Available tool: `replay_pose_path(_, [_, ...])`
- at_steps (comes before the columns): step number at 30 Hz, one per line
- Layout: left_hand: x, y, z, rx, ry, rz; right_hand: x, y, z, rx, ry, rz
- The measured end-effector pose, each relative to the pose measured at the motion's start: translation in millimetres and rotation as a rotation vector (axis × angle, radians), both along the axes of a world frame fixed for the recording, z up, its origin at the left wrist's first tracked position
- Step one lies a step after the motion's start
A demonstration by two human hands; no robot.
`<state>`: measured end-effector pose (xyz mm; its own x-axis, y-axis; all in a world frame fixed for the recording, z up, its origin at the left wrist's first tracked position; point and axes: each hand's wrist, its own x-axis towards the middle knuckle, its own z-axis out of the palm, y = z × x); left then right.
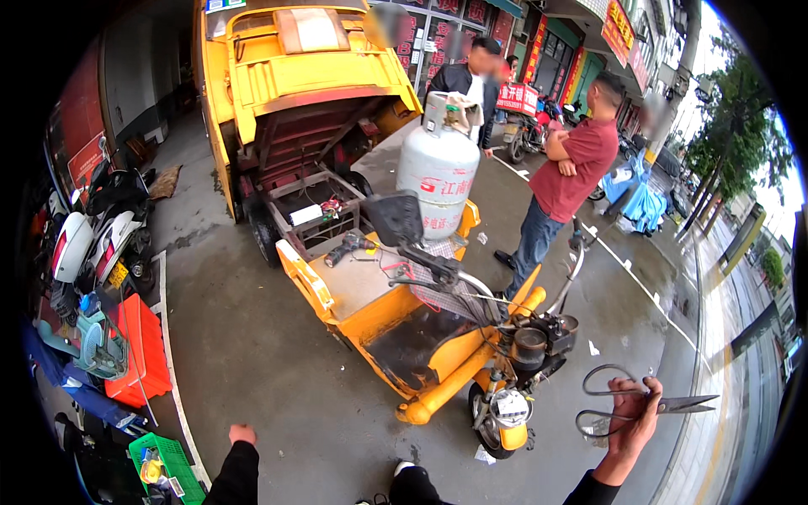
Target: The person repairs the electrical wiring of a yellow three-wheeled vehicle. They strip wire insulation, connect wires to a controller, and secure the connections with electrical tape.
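My right hand (633, 421) is raised at the lower right, its fingers closed round a pair of scissors (688, 404) with large looped dark handles. The blades point away to the right. Down at the lower left, my left hand (242, 434) hangs by my side in a dark sleeve, looking curled; its fingers are mostly hidden. Ahead stands a yellow cargo tricycle (370, 310), its rear bed tipped up over the exposed frame. On it rest a grey gas cylinder (438, 172) and a cordless drill (349, 247).
A person in a red shirt (581, 168) stands with folded arms right of the tricycle; another in a dark jacket (459, 77) is behind the cylinder. Along the left are a red crate (141, 349), a green basket (172, 463) and parked scooters (93, 240). Wet pavement (244, 362) surrounds the tricycle.
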<state>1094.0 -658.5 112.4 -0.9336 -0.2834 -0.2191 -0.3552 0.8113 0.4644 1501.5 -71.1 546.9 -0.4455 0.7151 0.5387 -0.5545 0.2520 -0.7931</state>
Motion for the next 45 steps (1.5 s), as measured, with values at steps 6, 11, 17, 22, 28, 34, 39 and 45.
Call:
replay_pose_path(6, [-211,79,150,0.602,0.252,-0.073,-233,-149,-42,0.099,-0.381,0.649])
replay_pose_path(11, [-311,107,210,0.754,0.041,-0.239,-471,-173,-144,0.085,-0.958,0.503])
replay_pose_path(17, [-334,-39,181,0.660,-0.134,-0.122,-693,-159,-144,-0.396,-0.819,0.513])
replay_pose_path(22, [-443,-41,140,0.630,-0.322,-0.036,-797,-109,-178,-0.858,-0.689,0.283])
replay_pose_path(28, [-649,163,127,0.679,-0.220,-0.477,-859,-114,-200,-1.153,-0.396,0.189])
replay_pose_path(34, [-805,463,78,0.604,0.049,-0.663,-915,-134,-190,-1.183,0.055,0.251])
replay_pose_path(39, [-923,565,9,0.375,0.219,-0.576,-981,-93,-216,-1.387,0.034,0.312])
replay_pose_path(45, [-1107,547,-55,0.390,0.181,-0.514,-1031,-43,-287,-1.610,-0.099,0.291])
